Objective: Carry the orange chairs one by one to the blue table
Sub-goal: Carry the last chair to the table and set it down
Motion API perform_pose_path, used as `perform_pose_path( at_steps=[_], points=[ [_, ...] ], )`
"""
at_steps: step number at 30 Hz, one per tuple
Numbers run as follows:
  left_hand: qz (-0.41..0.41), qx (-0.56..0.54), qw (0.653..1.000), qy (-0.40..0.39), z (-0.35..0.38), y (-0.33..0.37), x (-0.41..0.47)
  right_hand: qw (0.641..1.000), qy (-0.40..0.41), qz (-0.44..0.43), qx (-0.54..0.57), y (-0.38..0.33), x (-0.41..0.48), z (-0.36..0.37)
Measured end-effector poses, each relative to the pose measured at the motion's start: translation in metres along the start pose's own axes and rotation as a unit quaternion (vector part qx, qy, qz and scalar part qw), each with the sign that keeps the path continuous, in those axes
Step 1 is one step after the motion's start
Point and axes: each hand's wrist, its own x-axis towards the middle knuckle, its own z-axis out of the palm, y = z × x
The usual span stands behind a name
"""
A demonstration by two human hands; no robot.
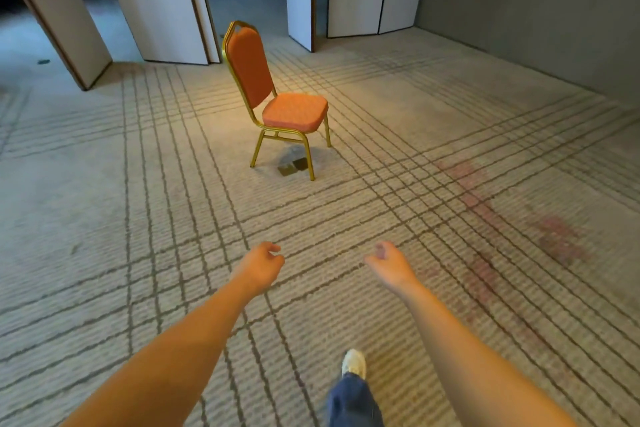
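One orange chair (pixel 277 104) with a gold metal frame stands upright on the carpet ahead of me, its seat facing right and its back to the left. My left hand (pixel 261 265) and my right hand (pixel 389 263) are stretched forward, well short of the chair. Both hands hold nothing, with the fingers loosely curled and apart. The blue table is not in view.
White folding partition panels (pixel 156 3) stand behind the chair with dark gaps between them. A grey wall (pixel 536 3) runs along the right. A small dark floor plate (pixel 292 166) lies under the chair. My foot in a white shoe (pixel 354 362) steps onto the striped carpet.
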Motion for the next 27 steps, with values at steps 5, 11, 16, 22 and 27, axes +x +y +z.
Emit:
perform_pose_path(
  at_steps=[5,11,16,22,27],
  points=[
    [-0.006,-0.011,1.000,0.016,-0.018,0.074,0.124,1.000,-0.010,-0.006,-0.010,-0.067,0.128,-0.060],
    [-0.020,-0.032,0.999,0.031,-0.030,0.133,0.237,0.999,-0.020,-0.026,-0.039,-0.134,0.243,-0.098],
    [-0.037,-0.041,0.998,0.026,-0.051,0.167,0.339,0.997,-0.052,-0.025,-0.053,-0.180,0.344,-0.115],
    [-0.041,-0.058,0.996,0.044,-0.102,0.203,0.501,0.997,-0.053,-0.020,-0.044,-0.256,0.497,-0.123],
    [-0.040,-0.059,0.996,0.059,-0.164,0.245,0.620,0.998,-0.034,-0.031,-0.042,-0.331,0.609,-0.124]
  ],
)
